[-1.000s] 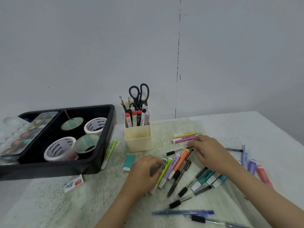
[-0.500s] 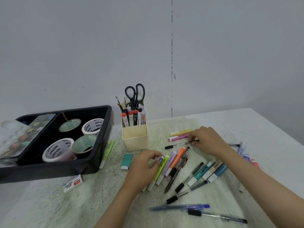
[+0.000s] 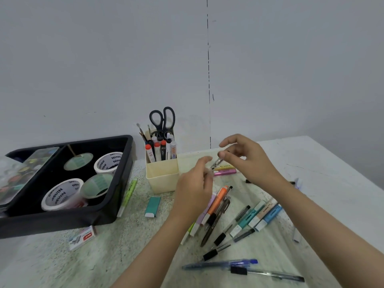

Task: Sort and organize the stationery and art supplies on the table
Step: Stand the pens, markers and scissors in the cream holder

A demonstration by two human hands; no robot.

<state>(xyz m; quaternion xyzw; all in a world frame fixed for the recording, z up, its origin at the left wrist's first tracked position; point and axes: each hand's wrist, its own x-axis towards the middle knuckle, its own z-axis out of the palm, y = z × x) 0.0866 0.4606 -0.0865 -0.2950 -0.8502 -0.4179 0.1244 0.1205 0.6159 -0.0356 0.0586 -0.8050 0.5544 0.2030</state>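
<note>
My right hand (image 3: 247, 156) is lifted above the table and pinches a thin black pen (image 3: 216, 163) between thumb and fingertips. My left hand (image 3: 193, 190) is raised beside it, its curled fingers meeting the pen's lower end. Below my hands lies a loose pile of pens and highlighters (image 3: 245, 219), among them an orange highlighter (image 3: 220, 198). A cream pen holder (image 3: 162, 177) with markers and black scissors (image 3: 163, 121) stands just left of my hands. Yellow and pink highlighters (image 3: 225, 171) lie behind the pen.
A black tray (image 3: 122, 173) at the left holds tape rolls (image 3: 62, 194) and a paint palette (image 3: 18, 175). A green highlighter (image 3: 127, 194), a teal eraser (image 3: 152, 205) and a staples box (image 3: 82, 239) lie near it. Two pens, one a blue pen (image 3: 220, 263), lie at the front.
My right hand has picked the thin black pen off the table and raised it. My left hand has left the pile of highlighters and risen to the pen.
</note>
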